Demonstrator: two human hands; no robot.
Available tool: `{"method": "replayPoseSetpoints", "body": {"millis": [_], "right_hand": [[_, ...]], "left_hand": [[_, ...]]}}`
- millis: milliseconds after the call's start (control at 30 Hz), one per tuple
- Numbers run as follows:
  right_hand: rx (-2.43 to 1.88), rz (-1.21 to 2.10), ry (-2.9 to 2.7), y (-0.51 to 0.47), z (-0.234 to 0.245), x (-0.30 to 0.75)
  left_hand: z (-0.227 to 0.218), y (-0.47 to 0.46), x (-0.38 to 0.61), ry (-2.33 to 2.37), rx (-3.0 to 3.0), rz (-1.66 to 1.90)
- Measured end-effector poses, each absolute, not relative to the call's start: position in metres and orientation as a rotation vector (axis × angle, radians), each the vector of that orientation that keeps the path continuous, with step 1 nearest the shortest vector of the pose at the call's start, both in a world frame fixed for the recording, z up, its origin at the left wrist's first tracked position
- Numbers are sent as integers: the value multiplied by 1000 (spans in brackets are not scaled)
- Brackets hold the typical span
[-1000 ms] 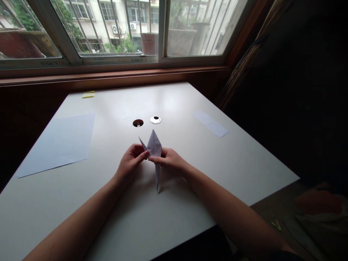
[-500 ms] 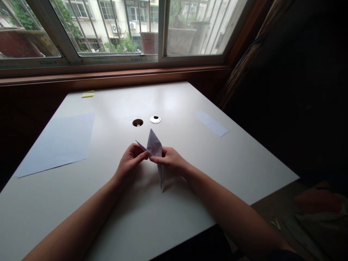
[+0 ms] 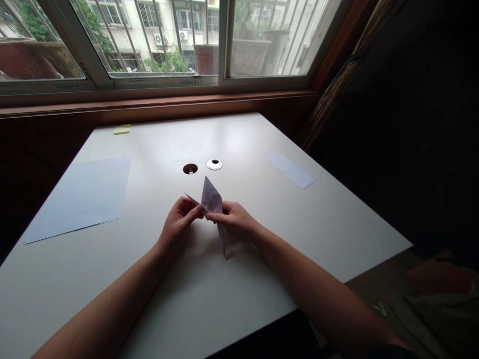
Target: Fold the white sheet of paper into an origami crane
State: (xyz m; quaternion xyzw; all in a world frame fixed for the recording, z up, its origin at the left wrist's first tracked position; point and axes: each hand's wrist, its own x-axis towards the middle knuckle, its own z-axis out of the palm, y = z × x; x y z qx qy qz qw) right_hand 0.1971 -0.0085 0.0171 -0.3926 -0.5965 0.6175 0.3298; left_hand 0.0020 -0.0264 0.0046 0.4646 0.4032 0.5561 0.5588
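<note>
Between my two hands, above the white table (image 3: 262, 279), is a folded white paper figure (image 3: 211, 196), shaped like an origami crane in the making of its folds. One broad point stands up, a thin point sticks out to the upper left, and a long point hangs down toward me. My left hand (image 3: 184, 213) pinches the thin left part between thumb and fingers. With its thumb across the middle, my right hand (image 3: 234, 218) grips the figure's right side. The fingers behind the paper are partly hidden.
A large sheet of paper (image 3: 80, 197) lies at the left. A paper strip (image 3: 291, 169) is at the right, and yellow sticky notes (image 3: 121, 129) sit at the far left edge. Beyond my hands are a cable hole (image 3: 190, 169) and its round cover (image 3: 214, 164). A window (image 3: 157, 40) rises behind.
The paper figure has tilted slightly, its upper point shifting a little left and its lower point a little right. Both hands keep their grip.
</note>
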Motion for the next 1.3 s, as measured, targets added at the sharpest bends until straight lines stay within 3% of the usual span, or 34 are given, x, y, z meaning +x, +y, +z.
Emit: {"method": "replayPoseSetpoints", "body": {"millis": [467, 1300], "right_hand": [[-868, 1809, -1462, -5, 19, 201], [-856, 1763, -1497, -6, 20, 199]], "left_hand": [[4, -23, -1, 851, 1100, 1214], [5, -25, -2, 905, 1174, 1162]]}}
